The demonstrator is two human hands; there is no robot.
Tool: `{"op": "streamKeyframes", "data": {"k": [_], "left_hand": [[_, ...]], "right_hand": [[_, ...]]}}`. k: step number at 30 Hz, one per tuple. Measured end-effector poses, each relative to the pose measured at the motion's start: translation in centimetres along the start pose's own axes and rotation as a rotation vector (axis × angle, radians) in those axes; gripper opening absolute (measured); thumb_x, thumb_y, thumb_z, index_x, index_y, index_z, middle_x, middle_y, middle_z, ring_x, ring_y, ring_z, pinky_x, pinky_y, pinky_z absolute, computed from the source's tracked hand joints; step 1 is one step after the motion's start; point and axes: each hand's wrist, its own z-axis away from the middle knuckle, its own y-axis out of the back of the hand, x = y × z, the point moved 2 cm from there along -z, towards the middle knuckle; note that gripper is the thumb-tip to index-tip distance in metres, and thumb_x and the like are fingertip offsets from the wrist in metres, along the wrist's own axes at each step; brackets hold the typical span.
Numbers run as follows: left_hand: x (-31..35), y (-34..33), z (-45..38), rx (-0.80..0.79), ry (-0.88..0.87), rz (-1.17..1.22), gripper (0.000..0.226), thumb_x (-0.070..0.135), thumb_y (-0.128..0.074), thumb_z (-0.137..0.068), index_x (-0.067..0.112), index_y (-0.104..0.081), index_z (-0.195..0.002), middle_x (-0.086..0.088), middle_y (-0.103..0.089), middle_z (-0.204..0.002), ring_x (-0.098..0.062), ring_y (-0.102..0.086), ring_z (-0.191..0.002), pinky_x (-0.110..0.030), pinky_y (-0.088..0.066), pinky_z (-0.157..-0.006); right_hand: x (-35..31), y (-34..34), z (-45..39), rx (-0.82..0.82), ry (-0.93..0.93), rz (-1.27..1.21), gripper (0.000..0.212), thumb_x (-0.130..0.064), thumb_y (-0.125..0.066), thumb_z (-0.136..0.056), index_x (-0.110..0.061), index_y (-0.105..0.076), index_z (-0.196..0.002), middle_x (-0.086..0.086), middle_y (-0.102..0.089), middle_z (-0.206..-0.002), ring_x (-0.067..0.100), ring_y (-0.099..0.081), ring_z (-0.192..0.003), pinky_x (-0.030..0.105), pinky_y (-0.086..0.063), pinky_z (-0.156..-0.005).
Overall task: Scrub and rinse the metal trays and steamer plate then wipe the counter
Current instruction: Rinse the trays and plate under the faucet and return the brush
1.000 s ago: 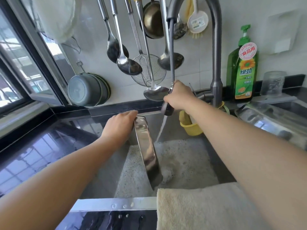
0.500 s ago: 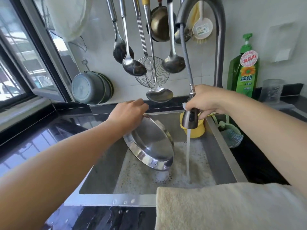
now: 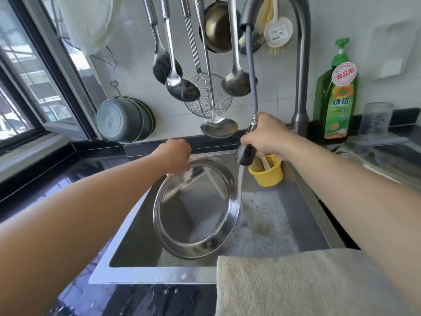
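Observation:
A round metal tray [image 3: 196, 208] stands tilted in the sink [image 3: 307, 215], its hollow face turned toward me. My left hand [image 3: 174, 153] grips its top rim. My right hand [image 3: 268, 136] holds the pull-out spray head [image 3: 245, 154] of the tap, its grey hose running up to the tap's arch. Water streams from the head onto the tray's right edge and runs into the foamy water on the sink floor.
A beige towel [image 3: 296, 283] hangs over the sink's front edge at right. A yellow cup [image 3: 266, 173] sits at the sink's back right corner. Ladles and a wire skimmer [image 3: 208, 96] hang on the wall above. A green soap bottle [image 3: 337, 99] and a glass jar [image 3: 376, 118] stand at the back right. Dark counter [image 3: 57, 179] lies left.
The tray has turned from edge-on to face me and sits lower in the sink. The spray head has moved right, and the water now hits the tray's right rim.

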Motion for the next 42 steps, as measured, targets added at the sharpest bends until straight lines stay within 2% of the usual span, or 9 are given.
{"op": "streamKeyframes", "data": {"k": [4,6,10,13,15,22,28,32,42], "left_hand": [[-1.0,-0.9,0.5,-0.112,0.157,0.326,0.003,0.008,-0.071,-0.088,0.005,-0.07,-0.089,-0.011,-0.067,-0.076,-0.028,-0.07,-0.058,-0.034,-0.059,-0.049],[-1.6,-1.6,1.0,-0.172,0.237,0.494,0.005,-0.001,-0.073,-0.087,-0.001,-0.069,-0.09,-0.02,-0.07,-0.078,-0.034,-0.075,-0.062,-0.045,-0.065,-0.058],[-2.2,-3.0,1.4,-0.207,0.301,0.666,0.007,-0.006,-0.07,-0.087,-0.002,-0.066,-0.091,-0.02,-0.072,-0.073,-0.033,-0.075,-0.063,-0.047,-0.065,-0.059],[-1.7,-3.5,1.7,-0.195,0.29,0.67,0.011,-0.003,-0.064,-0.091,0.003,-0.063,-0.083,-0.014,-0.07,-0.065,-0.03,-0.073,-0.059,-0.042,-0.064,-0.056],[-1.4,-3.6,1.6,-0.187,0.265,0.651,0.008,0.0,-0.061,-0.092,0.004,-0.064,-0.086,-0.016,-0.072,-0.077,-0.032,-0.075,-0.066,-0.044,-0.065,-0.06],[0.7,-2.8,1.4,-0.187,0.185,0.521,0.006,0.013,-0.059,-0.091,0.007,-0.062,-0.09,-0.007,-0.066,-0.085,-0.034,-0.078,-0.081,-0.046,-0.066,-0.076],[0.9,-2.3,1.1,-0.163,0.223,0.649,0.024,0.008,-0.05,-0.094,0.01,-0.071,-0.105,-0.012,-0.073,-0.1,-0.032,-0.078,-0.08,-0.048,-0.066,-0.065],[1.1,-2.0,1.0,-0.129,0.223,0.657,0.009,0.011,-0.059,-0.097,0.01,-0.068,-0.097,-0.013,-0.069,-0.098,-0.034,-0.078,-0.084,-0.049,-0.066,-0.069],[0.2,-0.8,1.5,-0.1,0.272,0.699,0.005,0.009,-0.065,-0.098,0.008,-0.066,-0.093,-0.016,-0.073,-0.091,-0.035,-0.078,-0.078,-0.049,-0.066,-0.067]], "right_hand": [[-0.5,-1.9,-0.9,0.067,0.034,-0.002,0.035,-0.022,-0.073,-0.084,-0.015,-0.051,-0.11,0.003,-0.058,-0.096,0.027,-0.062,-0.092,0.038,-0.057,-0.069],[-0.9,-2.7,-1.2,0.079,0.04,-0.06,0.035,-0.022,-0.073,-0.086,-0.017,-0.05,-0.112,0.001,-0.057,-0.098,0.024,-0.058,-0.092,0.03,-0.048,-0.063],[-1.8,-4.3,-1.6,0.036,0.036,-0.283,0.04,-0.022,-0.076,-0.076,-0.018,-0.054,-0.109,0.004,-0.063,-0.105,0.026,-0.064,-0.096,0.048,-0.061,-0.079],[-2.7,-5.4,-1.5,-0.085,0.048,-0.493,0.036,-0.011,-0.075,-0.08,-0.017,-0.056,-0.111,0.005,-0.065,-0.109,0.026,-0.067,-0.101,0.048,-0.064,-0.072],[-3.3,-5.8,-1.4,-0.183,0.059,-0.593,0.035,-0.003,-0.072,-0.086,-0.01,-0.056,-0.116,0.009,-0.065,-0.113,0.026,-0.069,-0.102,0.047,-0.064,-0.074],[-3.7,-5.6,-0.8,-0.301,0.07,-0.655,0.04,-0.002,-0.071,-0.089,-0.003,-0.051,-0.123,0.016,-0.065,-0.119,0.027,-0.072,-0.1,0.045,-0.063,-0.076],[-3.2,-4.2,0.1,-0.386,0.065,-0.599,0.027,-0.001,-0.068,-0.091,-0.012,-0.055,-0.112,0.015,-0.067,-0.119,0.026,-0.072,-0.102,0.046,-0.063,-0.08],[-2.4,-2.4,0.8,-0.434,0.033,-0.499,0.031,-0.001,-0.067,-0.092,-0.006,-0.055,-0.121,0.018,-0.07,-0.115,0.029,-0.073,-0.099,0.042,-0.064,-0.075],[-1.8,-0.6,1.1,-0.342,0.002,-0.274,0.02,-0.002,-0.07,-0.09,-0.009,-0.055,-0.101,0.016,-0.069,-0.102,0.027,-0.073,-0.09,0.043,-0.064,-0.074]]}}
